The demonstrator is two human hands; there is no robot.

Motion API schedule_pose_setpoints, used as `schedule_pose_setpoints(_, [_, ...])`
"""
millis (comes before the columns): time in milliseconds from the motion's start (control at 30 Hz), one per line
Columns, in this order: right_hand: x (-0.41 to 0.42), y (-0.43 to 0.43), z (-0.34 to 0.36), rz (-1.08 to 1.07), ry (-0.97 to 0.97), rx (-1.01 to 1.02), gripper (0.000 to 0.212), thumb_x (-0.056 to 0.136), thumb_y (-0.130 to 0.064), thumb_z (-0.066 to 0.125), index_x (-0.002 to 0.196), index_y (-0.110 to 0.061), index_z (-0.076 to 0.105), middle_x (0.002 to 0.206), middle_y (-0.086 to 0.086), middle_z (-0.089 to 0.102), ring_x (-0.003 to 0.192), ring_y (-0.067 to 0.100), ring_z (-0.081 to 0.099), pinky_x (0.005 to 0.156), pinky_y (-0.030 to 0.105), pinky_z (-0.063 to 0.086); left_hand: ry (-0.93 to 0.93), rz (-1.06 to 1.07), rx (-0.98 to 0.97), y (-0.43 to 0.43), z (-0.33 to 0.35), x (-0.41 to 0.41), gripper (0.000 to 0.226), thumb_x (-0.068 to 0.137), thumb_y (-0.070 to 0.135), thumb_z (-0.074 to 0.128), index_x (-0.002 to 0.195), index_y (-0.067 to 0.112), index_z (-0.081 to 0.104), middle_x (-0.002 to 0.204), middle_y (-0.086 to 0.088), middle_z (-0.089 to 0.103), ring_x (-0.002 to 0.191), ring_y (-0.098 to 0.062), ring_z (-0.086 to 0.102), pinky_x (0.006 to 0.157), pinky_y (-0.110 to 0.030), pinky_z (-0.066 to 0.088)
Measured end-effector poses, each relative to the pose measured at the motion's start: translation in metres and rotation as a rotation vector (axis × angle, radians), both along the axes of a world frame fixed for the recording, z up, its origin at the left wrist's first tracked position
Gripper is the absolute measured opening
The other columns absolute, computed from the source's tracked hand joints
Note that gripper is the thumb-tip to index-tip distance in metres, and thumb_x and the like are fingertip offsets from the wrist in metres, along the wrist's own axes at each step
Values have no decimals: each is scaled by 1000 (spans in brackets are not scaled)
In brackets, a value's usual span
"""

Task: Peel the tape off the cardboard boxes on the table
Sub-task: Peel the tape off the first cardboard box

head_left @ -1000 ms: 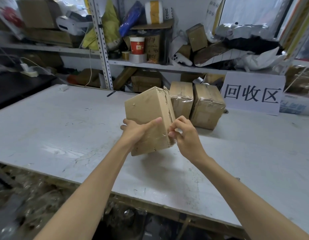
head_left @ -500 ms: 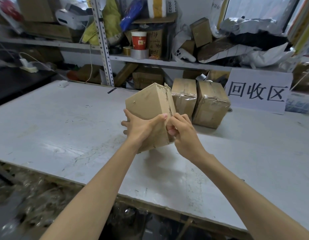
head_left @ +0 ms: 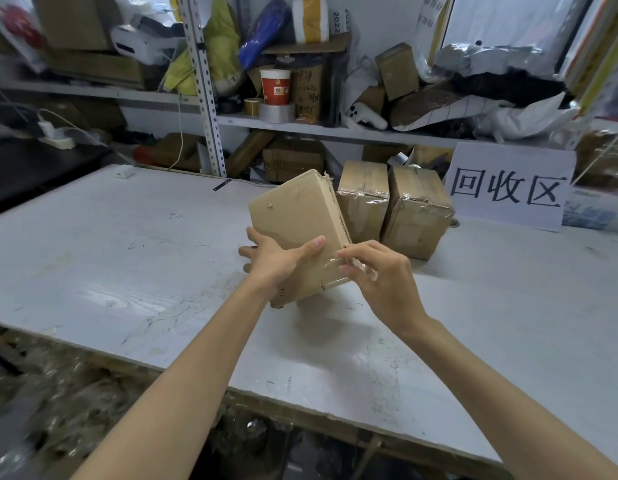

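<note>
A brown cardboard box (head_left: 297, 216) is tilted above the white table (head_left: 127, 271), one lower corner close to the tabletop. My left hand (head_left: 276, 259) grips its near face, thumb across the front and fingers round the left side. My right hand (head_left: 376, 275) pinches a strip of clear tape (head_left: 349, 263) lifted off the box's lower right edge. Two more taped cardboard boxes (head_left: 363, 199) (head_left: 418, 213) stand side by side behind it.
A white sign with black characters (head_left: 508, 188) leans at the back right. Metal shelving (head_left: 203, 98) crammed with boxes, bags, tape rolls and a red cup runs along the far edge. Crumpled clear tape lies on the floor (head_left: 68, 393) below the table's near edge.
The box has tipped more toward me. My right hand has drawn away to the right from the box edge, and a strip of clear tape now stretches from the edge to its fingers.
</note>
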State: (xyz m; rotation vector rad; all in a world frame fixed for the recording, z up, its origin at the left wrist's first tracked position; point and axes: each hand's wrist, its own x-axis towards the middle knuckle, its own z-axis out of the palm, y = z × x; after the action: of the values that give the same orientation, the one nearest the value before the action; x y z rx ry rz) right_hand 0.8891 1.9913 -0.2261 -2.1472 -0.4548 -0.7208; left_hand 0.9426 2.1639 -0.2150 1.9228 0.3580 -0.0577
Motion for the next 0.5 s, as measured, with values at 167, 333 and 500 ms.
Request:
schedule_pose_setpoints(167, [-1, -5, -5, -42, -13, 0, 19, 78, -2, 75, 94, -10, 75, 90, 3, 71, 83, 17, 68, 76, 36, 55, -67, -37, -68, 0, -6, -1, 115, 65, 52, 86, 145, 17, 10, 139, -12, 26, 132, -32, 34, 96, -38, 39])
schedule_pose_setpoints(333, [-2, -11, -12, -78, 29, 32, 19, 72, 8, 73, 84, -7, 74, 85, 2, 68, 83, 20, 68, 76, 33, 55, -134, -78, -63, -4, -10, -1, 103, 73, 42, 84, 142, 13, 14, 141, -14, 29, 130, -29, 36, 98, -35, 36])
schedule_pose_setpoints(500, [-4, -17, -16, -91, 58, 92, 17, 71, 15, 70, 73, -2, 71, 84, 3, 65, 91, 12, 66, 72, 10, 50, -114, -104, -18, -9, -11, 0, 99, 78, 43, 80, 143, 13, 11, 144, -15, 33, 131, -31, 40, 105, -41, 38])
